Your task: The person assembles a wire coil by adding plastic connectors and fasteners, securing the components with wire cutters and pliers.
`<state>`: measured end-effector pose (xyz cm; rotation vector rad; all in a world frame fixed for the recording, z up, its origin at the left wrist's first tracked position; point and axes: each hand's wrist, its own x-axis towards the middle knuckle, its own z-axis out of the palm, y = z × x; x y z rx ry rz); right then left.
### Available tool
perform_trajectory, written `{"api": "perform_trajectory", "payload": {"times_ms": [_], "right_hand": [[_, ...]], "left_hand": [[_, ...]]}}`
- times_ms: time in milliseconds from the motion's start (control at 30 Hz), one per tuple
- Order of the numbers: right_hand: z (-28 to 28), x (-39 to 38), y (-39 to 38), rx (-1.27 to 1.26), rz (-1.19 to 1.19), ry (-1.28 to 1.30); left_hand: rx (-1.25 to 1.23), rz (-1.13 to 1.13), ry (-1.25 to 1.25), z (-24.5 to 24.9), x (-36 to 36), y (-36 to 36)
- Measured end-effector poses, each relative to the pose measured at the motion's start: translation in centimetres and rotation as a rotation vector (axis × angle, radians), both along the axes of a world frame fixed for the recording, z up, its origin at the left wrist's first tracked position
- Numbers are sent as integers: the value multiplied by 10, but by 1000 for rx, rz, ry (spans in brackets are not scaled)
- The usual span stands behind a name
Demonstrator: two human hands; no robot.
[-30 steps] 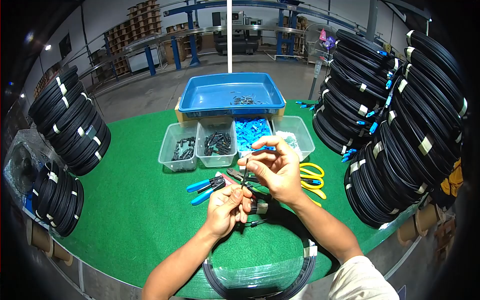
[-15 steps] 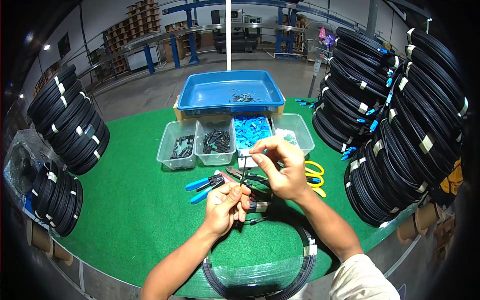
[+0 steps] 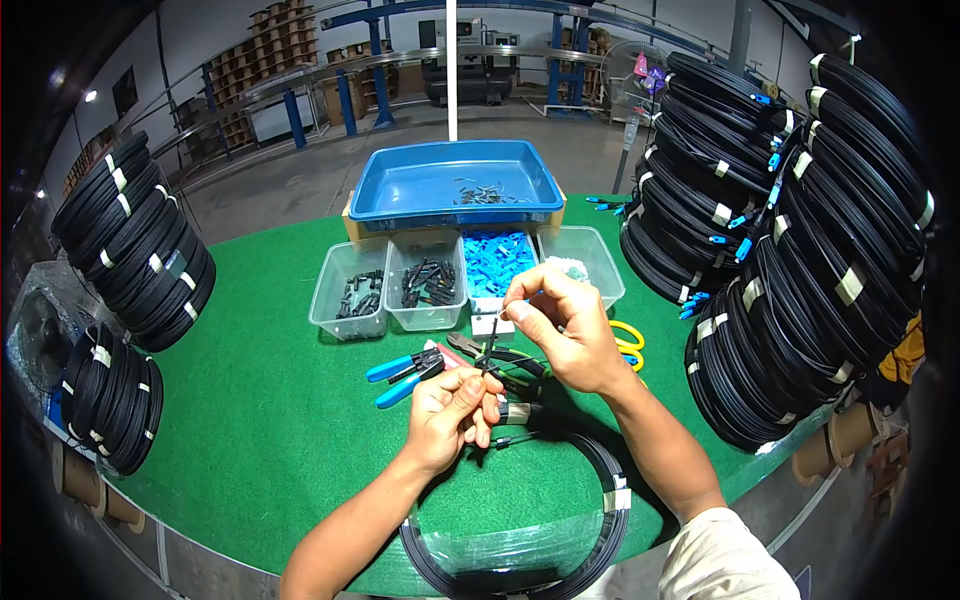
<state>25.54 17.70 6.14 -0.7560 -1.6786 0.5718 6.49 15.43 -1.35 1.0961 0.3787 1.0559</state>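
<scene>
Thin black cable end point(image 3: 487, 347), near upright, pinched low by my left fingers point(image 3: 478, 386), high by my right fingers point(image 3: 516, 308). Its coil point(image 3: 612, 470) lies flat on the counter point(image 3: 270, 400).

A round table point(image 3: 270, 400) with a green cover stands on a grey concrete floor point(image 3: 290, 185) in a large workshop hall. Behind it rises a white pole point(image 3: 452, 70). Blue steel posts point(image 3: 293, 118) carry a curved rail point(image 3: 250, 88), and wooden pallets point(image 3: 285, 28) are stacked by the grey back wall. A small lamp point(image 3: 92, 95) glows on the dark left side, and a fan point(image 3: 625, 72) stands at the right.
</scene>
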Motion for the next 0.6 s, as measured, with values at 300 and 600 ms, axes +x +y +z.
{"api": "perform_trajectory", "payload": {"times_ms": [300,600], "right_hand": [[9,1,-13,-47,-48,-139],[5,3,-5,-89,74,-175]], "left_hand": [[13,24,21,-1,0,0],[12,61,7,-1,0,0]]}}
